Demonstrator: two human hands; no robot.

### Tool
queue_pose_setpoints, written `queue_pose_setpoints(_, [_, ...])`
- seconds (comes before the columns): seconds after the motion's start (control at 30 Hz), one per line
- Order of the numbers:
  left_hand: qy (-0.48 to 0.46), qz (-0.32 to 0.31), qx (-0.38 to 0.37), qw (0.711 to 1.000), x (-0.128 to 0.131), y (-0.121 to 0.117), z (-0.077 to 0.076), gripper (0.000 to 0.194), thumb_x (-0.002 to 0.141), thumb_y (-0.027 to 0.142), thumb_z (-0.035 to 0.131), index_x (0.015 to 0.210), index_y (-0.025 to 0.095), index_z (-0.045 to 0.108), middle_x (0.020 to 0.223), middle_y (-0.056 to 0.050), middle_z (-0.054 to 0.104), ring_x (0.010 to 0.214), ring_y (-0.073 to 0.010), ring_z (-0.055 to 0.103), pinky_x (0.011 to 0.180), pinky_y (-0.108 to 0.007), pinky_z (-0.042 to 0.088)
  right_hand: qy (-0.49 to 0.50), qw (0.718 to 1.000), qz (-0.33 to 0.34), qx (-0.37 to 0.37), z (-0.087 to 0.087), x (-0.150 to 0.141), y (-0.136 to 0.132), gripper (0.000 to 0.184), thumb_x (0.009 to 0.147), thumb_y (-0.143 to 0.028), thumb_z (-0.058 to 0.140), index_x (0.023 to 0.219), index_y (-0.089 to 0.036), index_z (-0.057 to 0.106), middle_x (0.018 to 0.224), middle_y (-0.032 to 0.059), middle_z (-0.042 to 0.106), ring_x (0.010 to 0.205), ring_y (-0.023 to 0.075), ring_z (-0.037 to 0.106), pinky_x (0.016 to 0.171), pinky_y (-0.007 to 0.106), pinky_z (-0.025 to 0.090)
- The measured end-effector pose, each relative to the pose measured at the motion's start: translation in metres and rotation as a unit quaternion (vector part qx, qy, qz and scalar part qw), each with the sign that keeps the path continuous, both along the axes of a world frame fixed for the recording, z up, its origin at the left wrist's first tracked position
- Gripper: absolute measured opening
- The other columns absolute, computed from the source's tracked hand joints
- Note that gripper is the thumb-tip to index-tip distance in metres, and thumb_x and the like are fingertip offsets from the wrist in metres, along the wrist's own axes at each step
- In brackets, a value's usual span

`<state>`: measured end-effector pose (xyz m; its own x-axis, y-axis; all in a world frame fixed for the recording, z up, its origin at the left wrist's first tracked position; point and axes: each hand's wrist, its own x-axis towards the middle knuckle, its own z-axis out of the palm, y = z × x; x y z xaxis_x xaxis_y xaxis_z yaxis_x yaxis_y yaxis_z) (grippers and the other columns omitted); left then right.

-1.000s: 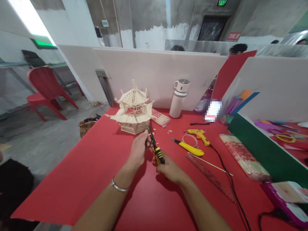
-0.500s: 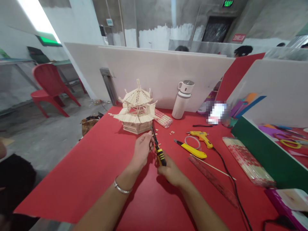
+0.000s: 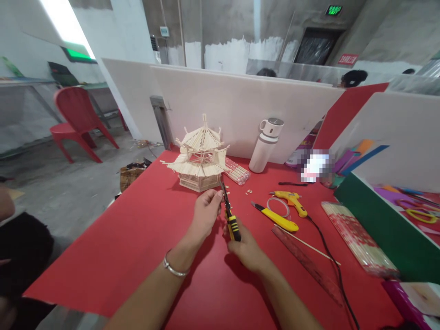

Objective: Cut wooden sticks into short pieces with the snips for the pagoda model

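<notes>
My right hand (image 3: 244, 245) grips a pair of cutters with yellow-and-black handles (image 3: 232, 223), the dark blades pointing up and away. My left hand (image 3: 205, 215) is pinched next to the blades, fingers closed on a small piece I cannot make out. Just beyond the blades stands a two-tier pavilion model made of wooden sticks (image 3: 200, 158) on the red table (image 3: 130, 238). A silver bracelet sits on my left wrist.
To the right lie a yellow utility knife (image 3: 277, 218), a yellow glue gun (image 3: 292, 200) with black cord, a tape ring, a ruler (image 3: 305, 261), a thin stick and packs of sticks (image 3: 357, 238). A white flask (image 3: 264, 146) stands by the white partition. Red chair at left.
The view has shifted, so everything sits a little further right and lower. My hands and the cutters keep the same pose beside the model.
</notes>
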<state>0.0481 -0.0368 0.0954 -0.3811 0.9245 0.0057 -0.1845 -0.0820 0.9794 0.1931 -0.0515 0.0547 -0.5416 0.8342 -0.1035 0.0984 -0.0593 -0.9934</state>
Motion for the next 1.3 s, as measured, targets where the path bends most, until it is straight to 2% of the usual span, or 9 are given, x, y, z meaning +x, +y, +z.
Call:
queue_pose_setpoints(0.2, [0.111,0.024,0.024,0.993,-0.005,-0.001,0.002,0.028,0.08,0.039,0.067,0.066,0.019,0.053,0.052,0.006,0.044,0.049,-0.008,0.037,0.049,-0.021,0.03,0.029,0.999,0.007,-0.045,-0.005,-0.002,-0.001,0.034,0.053,-0.015,0.05,0.086,-0.022,0.048,0.084,0.0001,0.051,0.077,0.0172,0.047,0.068,0.03,0.038])
queue_pose_setpoints(0.3, [0.126,0.015,0.02,0.992,-0.008,0.0,0.003,0.027,0.081,0.037,0.064,0.064,0.019,0.052,0.052,0.006,0.043,0.05,-0.0087,0.037,0.05,-0.022,0.03,0.029,0.998,0.006,-0.047,-0.005,-0.001,-0.001,0.037,0.054,-0.015,0.05,0.09,-0.023,0.049,0.084,-0.0002,0.051,0.077,0.017,0.047,0.067,0.03,0.038])
queue_pose_setpoints(0.43, [0.114,0.0,0.005,0.993,-0.011,0.001,0.008,0.029,0.078,0.036,0.063,0.058,0.019,0.051,0.048,0.006,0.04,0.047,-0.0086,0.035,0.048,-0.023,0.029,0.031,0.998,0.018,-0.055,0.0,0.001,-0.001,0.053,0.054,-0.015,0.05,0.106,-0.023,0.052,0.09,0.0002,0.052,0.083,0.018,0.049,0.073,0.03,0.042])
queue_pose_setpoints(0.63, [0.081,-0.014,-0.01,0.997,-0.011,-0.002,0.016,0.03,0.074,0.037,0.067,0.056,0.019,0.05,0.045,0.006,0.039,0.044,-0.0077,0.032,0.046,-0.022,0.027,0.01,0.998,0.014,-0.065,0.007,0.003,-0.002,0.044,0.053,-0.015,0.052,0.096,-0.022,0.052,0.09,0.0014,0.052,0.086,0.0194,0.049,0.072,0.03,0.041])
queue_pose_setpoints(0.83, [0.015,-0.04,-0.033,0.999,-0.011,-0.002,0.019,0.03,0.07,0.038,0.068,0.056,0.02,0.049,0.047,0.004,0.046,0.044,-0.0097,0.045,0.042,-0.021,0.032,0.011,0.997,0.029,-0.073,0.004,0.005,0.0,0.046,0.054,-0.016,0.055,0.099,-0.022,0.055,0.098,0.0034,0.058,0.096,0.0229,0.053,0.08,0.033,0.043])
queue_pose_setpoints(0.93, [-0.006,-0.049,-0.038,0.998,-0.011,-0.001,0.017,0.027,0.07,0.038,0.068,0.059,0.019,0.051,0.05,0.003,0.05,0.047,-0.0109,0.05,0.042,-0.02,0.035,0.003,0.997,0.032,-0.071,0.003,0.007,0.001,0.046,0.054,-0.016,0.055,0.099,-0.022,0.056,0.098,0.0037,0.059,0.096,0.0233,0.054,0.078,0.033,0.043])
queue_pose_setpoints(1.3, [-0.007,-0.059,-0.033,0.998,-0.012,-0.001,0.016,0.027,0.07,0.037,0.067,0.057,0.019,0.051,0.049,0.003,0.05,0.046,-0.0108,0.051,0.043,-0.021,0.037,0.008,0.995,0.031,-0.091,0.005,0.005,-0.001,0.041,0.052,-0.017,0.055,0.093,-0.022,0.056,0.096,0.0027,0.058,0.097,0.0235,0.056,0.078,0.033,0.043])
